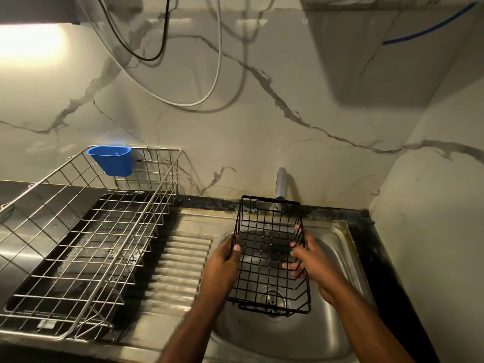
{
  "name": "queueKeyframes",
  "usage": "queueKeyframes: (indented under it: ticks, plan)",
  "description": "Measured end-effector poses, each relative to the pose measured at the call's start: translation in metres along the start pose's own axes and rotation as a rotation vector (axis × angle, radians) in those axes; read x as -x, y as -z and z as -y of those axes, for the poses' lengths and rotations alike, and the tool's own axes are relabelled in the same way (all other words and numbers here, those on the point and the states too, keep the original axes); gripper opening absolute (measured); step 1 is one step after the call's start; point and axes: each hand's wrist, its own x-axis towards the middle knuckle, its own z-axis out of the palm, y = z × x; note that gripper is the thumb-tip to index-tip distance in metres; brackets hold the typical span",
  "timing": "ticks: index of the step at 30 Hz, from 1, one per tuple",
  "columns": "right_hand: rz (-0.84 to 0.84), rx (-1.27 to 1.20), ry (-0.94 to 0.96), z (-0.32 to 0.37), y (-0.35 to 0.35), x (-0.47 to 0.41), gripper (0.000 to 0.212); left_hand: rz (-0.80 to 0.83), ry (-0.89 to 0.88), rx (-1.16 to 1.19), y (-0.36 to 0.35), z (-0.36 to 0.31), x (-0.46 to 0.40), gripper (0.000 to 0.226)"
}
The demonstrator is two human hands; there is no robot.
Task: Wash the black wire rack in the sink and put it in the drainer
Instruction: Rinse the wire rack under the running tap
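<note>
Both hands hold the black wire rack [271,254] above the steel sink [337,258], under the tap [280,184]: the left hand [222,263] grips its left wall, thumb inside, and the right hand [311,260] grips its right wall, fingers through the wires. On the table to the left stands the steel drainer [86,239], a blue cup [111,159] hung on its rear rim. Marble-veined walls rise behind, with cables [199,74] hanging down.

One black wire rack [269,254], two hands, one sink [337,247], one tap [280,186], one steel drainer [86,237], one blue cup [111,159].
</note>
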Motion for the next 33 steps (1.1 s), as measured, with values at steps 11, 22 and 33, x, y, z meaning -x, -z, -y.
queueKeyframes:
  ticks: [11, 22, 33]
  plan:
    - [0.041, 0.015, -0.007, 0.004, -0.008, -0.009, 0.07, -0.026, 0.036, 0.058, 0.006, -0.002, 0.0, 0.058]
    - [0.047, 0.018, -0.022, 0.005, -0.012, -0.017, 0.068, -0.031, 0.067, 0.069, 0.007, -0.001, -0.008, 0.053]
    - [0.035, 0.025, -0.022, 0.002, -0.006, -0.02, 0.069, 0.0, 0.05, 0.086, 0.0, 0.001, -0.012, 0.06]
